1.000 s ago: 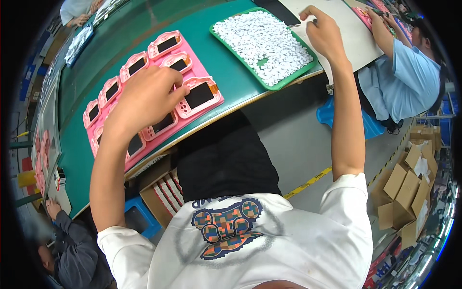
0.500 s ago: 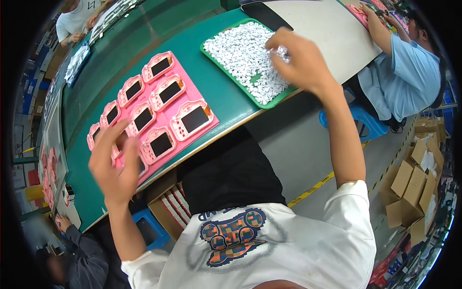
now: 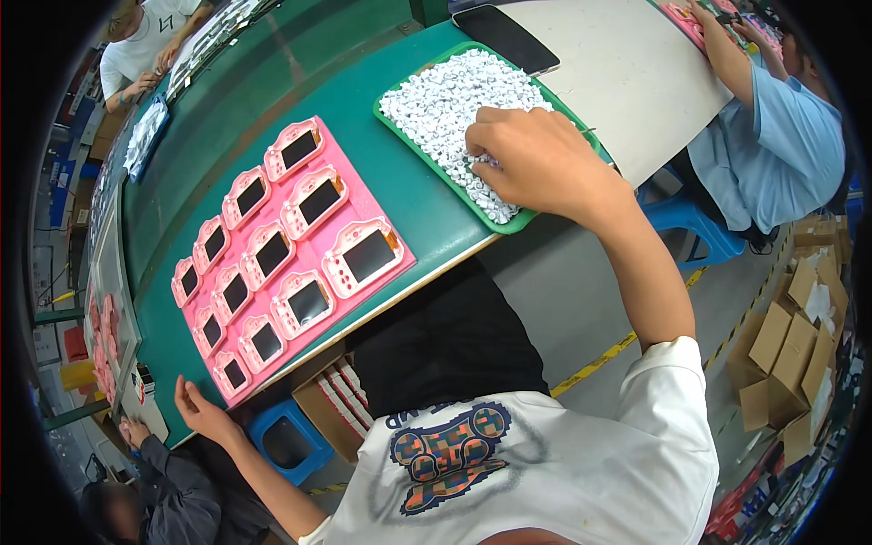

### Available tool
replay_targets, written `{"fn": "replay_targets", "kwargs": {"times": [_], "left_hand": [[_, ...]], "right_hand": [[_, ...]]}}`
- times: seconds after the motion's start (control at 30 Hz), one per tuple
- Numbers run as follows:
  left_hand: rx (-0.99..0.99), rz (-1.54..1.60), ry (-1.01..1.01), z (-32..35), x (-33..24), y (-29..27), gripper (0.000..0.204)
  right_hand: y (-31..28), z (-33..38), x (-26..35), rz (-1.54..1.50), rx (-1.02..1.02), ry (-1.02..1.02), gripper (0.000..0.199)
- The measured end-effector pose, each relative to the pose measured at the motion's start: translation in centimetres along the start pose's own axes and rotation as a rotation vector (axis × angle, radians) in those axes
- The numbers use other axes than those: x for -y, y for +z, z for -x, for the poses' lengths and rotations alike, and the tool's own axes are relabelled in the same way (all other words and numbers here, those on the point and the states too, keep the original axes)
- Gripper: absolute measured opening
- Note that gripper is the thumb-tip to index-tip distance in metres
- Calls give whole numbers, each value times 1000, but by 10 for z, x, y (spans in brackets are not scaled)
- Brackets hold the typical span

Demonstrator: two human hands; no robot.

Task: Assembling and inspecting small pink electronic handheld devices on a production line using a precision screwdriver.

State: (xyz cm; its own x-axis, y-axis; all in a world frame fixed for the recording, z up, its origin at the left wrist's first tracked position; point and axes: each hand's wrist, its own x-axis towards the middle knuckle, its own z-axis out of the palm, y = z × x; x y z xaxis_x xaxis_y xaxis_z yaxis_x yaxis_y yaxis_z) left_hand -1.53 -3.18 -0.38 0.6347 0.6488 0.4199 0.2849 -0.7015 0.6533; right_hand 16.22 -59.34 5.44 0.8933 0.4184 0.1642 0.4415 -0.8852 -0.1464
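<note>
My right hand [image 3: 545, 165] is over a green tray [image 3: 389, 116] of small white plastic pieces [image 3: 454, 95]. Its fingers are curled down among the pieces, and whatever is between the fingertips is hidden. My left hand [image 3: 202, 411] is beside the near left corner of a pink board [image 3: 341, 168]; its fingers are apart and hold nothing. Rows of pink handheld game console shells [image 3: 338, 272] lie on that board, each with a dark screen facing up.
A black flat panel [image 3: 507, 38] lies behind the green tray, partly on a pale board [image 3: 618, 82]. Co-workers sit at the right, far left and near left. Blue stools [image 3: 289, 440], a carton [image 3: 329, 409] under the table edge and open cardboard boxes [image 3: 777, 336] stand around.
My left hand has moved from above the pink board down to its near left corner, uncovering several shells. My right hand has shifted left and lower over the white pieces.
</note>
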Motion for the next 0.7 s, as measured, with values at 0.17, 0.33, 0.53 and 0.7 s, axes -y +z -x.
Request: {"fn": "replay_targets", "kwargs": {"times": [0.17,0.33,0.53,0.7], "left_hand": [[-34,-41,-43,0,2,8,33],[-52,-134,-21,-2,7,13,35],[-64,-76,0,-5,19,11,33],[-83,-68,8,1,8,17,35]], "right_hand": [[1,-1,4,-12,-51,-37,10],[2,-3,5,21,-60,-64,7],[3,-5,7,124,-50,-91,7],[4,-4,0,-50,-156,-89,7]]}}
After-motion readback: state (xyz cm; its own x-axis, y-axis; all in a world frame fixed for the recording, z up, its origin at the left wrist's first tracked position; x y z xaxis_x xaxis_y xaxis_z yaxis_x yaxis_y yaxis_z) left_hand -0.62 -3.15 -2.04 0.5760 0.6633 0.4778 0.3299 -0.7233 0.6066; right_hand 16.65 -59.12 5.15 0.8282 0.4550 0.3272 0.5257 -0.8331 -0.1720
